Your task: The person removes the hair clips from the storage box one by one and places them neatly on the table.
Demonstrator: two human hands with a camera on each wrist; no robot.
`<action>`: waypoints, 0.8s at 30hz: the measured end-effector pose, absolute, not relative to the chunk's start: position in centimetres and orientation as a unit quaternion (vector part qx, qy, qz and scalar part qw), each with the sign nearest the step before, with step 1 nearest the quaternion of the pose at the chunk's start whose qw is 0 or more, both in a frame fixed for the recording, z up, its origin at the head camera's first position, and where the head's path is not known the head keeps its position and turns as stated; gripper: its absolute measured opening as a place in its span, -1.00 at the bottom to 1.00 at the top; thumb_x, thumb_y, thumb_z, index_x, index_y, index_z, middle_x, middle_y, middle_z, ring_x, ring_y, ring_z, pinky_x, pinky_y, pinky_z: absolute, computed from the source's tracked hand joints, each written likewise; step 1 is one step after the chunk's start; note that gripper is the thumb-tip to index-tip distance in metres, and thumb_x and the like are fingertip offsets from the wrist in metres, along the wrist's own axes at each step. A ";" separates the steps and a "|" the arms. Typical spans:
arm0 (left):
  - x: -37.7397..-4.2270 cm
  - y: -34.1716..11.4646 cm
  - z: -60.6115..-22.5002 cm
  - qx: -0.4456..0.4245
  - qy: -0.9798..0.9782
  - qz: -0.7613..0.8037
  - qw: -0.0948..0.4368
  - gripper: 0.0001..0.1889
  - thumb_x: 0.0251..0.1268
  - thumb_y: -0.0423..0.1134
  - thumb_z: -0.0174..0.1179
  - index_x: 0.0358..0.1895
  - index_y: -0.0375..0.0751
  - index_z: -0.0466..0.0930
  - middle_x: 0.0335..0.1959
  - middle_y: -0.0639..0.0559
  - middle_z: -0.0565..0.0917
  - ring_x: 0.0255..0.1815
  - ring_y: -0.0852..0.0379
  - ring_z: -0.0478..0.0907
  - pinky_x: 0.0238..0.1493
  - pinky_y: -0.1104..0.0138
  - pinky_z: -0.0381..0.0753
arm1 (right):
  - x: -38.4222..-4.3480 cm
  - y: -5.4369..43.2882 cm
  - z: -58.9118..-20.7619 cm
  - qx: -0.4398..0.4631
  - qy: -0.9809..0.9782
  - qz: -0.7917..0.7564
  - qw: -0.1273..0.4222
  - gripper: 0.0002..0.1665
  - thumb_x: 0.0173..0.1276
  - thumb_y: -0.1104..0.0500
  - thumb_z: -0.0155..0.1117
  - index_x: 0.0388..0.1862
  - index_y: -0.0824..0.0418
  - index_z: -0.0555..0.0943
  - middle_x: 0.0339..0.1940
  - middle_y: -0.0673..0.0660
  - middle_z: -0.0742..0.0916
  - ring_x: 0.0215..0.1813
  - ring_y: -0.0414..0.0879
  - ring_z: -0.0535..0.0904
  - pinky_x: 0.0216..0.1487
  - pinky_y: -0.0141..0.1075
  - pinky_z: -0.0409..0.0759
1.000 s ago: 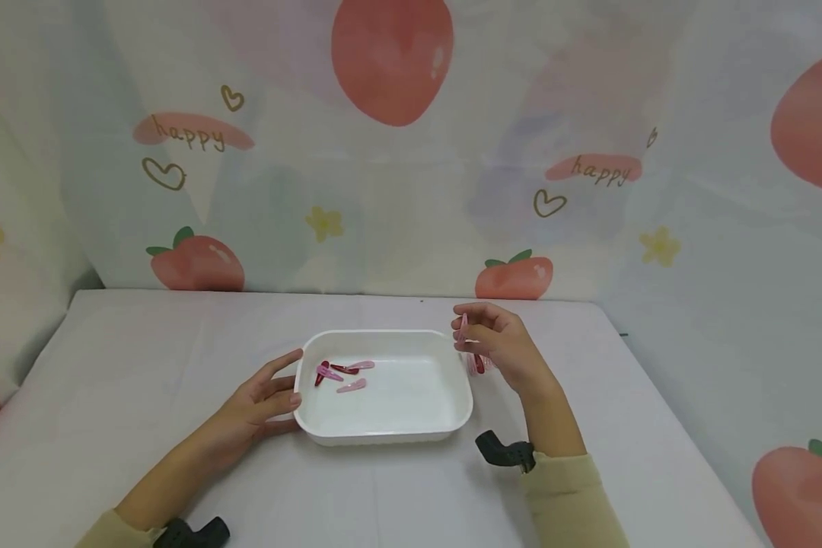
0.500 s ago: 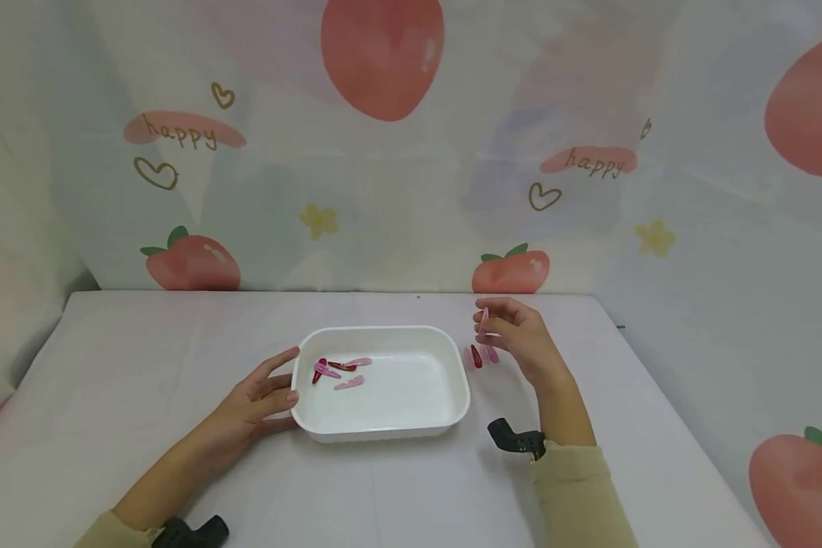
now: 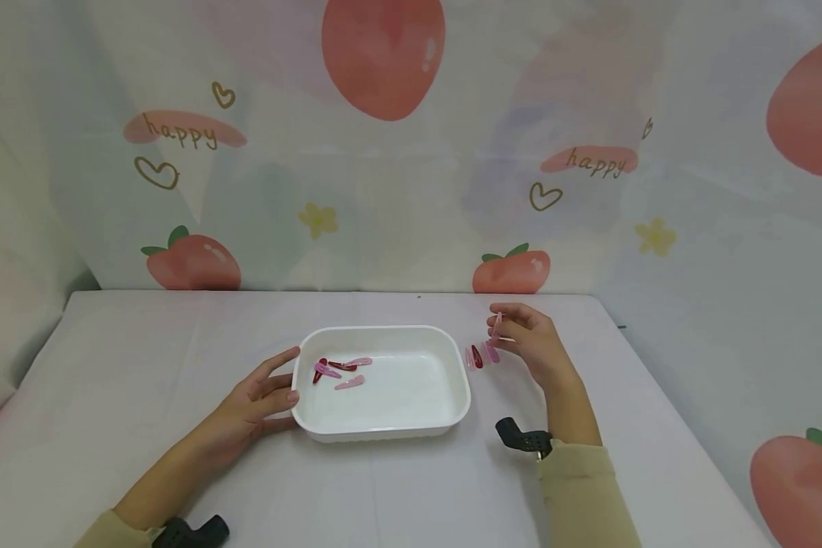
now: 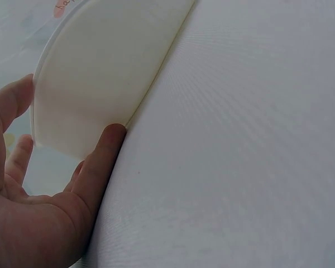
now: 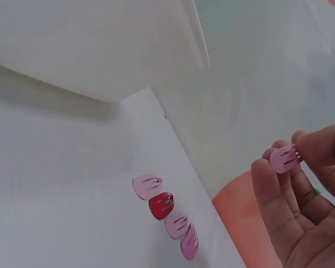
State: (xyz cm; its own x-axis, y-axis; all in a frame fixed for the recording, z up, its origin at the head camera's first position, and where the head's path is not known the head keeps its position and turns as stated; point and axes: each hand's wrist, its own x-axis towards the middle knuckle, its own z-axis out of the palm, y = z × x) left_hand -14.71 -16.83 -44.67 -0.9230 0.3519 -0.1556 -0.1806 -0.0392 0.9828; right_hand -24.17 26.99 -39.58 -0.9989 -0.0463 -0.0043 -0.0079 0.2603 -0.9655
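A white plastic tray stands on the table, with several red and pink snap hair clips lying in its left part. My left hand rests its fingertips against the tray's left side, fingers spread and fairly straight. Beyond the tray's right side, my right hand pinches a pink hair clip between thumb and fingers, above the cloth. Below it several clips lie in a short row on the table: a pale pink clip, a red clip, and further pink clips.
A white cloth covers the table. Behind it hangs a backdrop printed with red fruit and "happy" lettering. Black wrist mounts sit at both sleeves.
My right hand has moved right, away from the tray's right edge, still pinching the pink hair clip; the row of clips shows more fully. The left hand stays at the tray.
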 end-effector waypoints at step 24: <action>-15.0 -16.9 -45.0 0.061 0.675 0.712 0.183 -0.25 0.45 -0.27 0.17 0.58 0.22 0.03 0.49 -0.29 0.21 0.37 -0.19 0.40 0.19 0.00 0.60 | -25.0 28.8 -42.6 0.068 0.837 -0.543 0.022 -0.56 0.47 0.23 0.19 0.30 0.24 0.52 -0.04 0.25 0.65 -0.13 -0.06 0.64 -0.08 -0.39 0.70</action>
State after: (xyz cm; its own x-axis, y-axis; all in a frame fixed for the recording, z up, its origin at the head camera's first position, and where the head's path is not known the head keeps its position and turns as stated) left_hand -15.01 -16.92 -45.01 -0.9259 0.3425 -0.1596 -0.1778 -0.0220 0.9838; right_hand -25.00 28.84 -42.56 -0.9899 0.0887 -0.1110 0.1375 0.4005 -0.9059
